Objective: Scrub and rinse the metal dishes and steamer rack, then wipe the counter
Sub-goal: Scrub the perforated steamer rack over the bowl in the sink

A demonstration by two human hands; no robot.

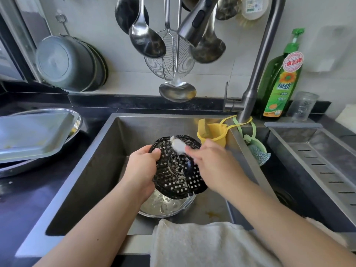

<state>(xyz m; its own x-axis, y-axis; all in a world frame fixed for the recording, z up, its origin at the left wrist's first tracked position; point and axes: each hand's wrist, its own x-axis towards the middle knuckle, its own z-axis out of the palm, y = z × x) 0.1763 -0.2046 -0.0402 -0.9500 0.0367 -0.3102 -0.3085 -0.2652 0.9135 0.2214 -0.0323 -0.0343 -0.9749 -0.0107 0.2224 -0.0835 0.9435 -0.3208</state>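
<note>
I see one steamer rack (pixel 178 170) in my left hand's (pixel 143 166) grip; right hand (pixel 210 158) pinches, probably, one brush (pixel 178 144); one sudsy bowl (pixel 165 206) in the sink (pixel 92 170).

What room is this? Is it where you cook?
Most likely a home kitchen, at the sink. Ladles hang on the wall, a green dish soap bottle stands beside the faucet, and hands scrub a steamer rack.

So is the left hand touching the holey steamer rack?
Touching. The head view shows the left hand gripping the steamer rack at its left edge, thumb over the rim.
</note>
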